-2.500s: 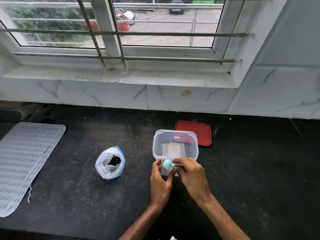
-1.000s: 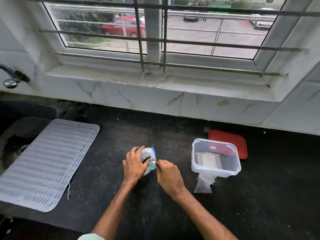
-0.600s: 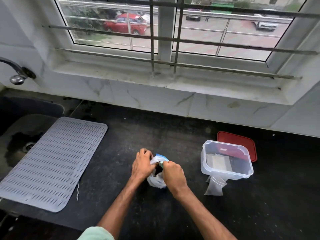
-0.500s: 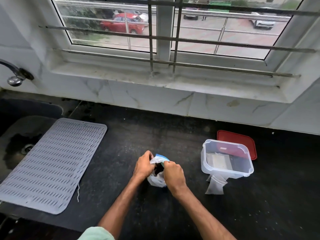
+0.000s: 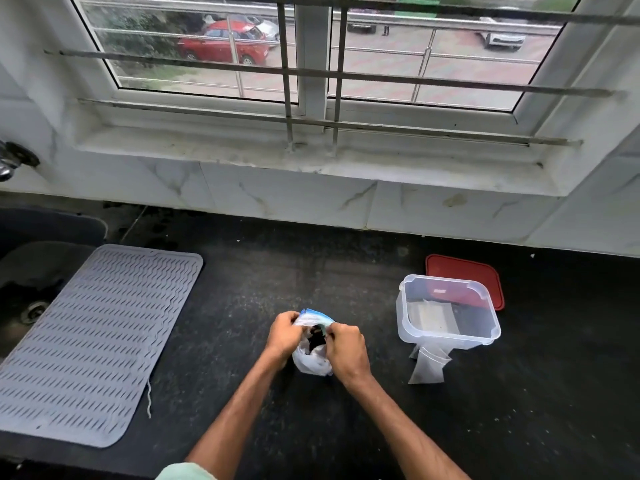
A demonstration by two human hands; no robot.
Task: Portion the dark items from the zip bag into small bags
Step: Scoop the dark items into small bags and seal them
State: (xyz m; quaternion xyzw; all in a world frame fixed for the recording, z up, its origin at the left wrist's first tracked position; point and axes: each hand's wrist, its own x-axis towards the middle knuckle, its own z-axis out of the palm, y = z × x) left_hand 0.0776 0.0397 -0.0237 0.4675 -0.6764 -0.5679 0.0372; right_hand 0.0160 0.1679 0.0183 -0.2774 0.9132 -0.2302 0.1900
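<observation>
Black counter (image 5: 346,271): grey mat (image 5: 90,341) left, zip bag (image 5: 311,362) centre, tub (image 5: 446,313), red lid (image 5: 464,271), small bags (image 5: 427,367) right.

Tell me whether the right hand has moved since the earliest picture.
Yes. The right hand left the clear container and went left to the zip bag.

Tap (image 5: 10,161) cut off at left edge, sink (image 5: 31,306) partly under grey mat (image 5: 93,344), zip bag (image 5: 313,362) sides hidden by both hands, dark items (image 5: 316,339) indistinct, red lid (image 5: 464,275) partly behind clear container (image 5: 448,336)
</observation>
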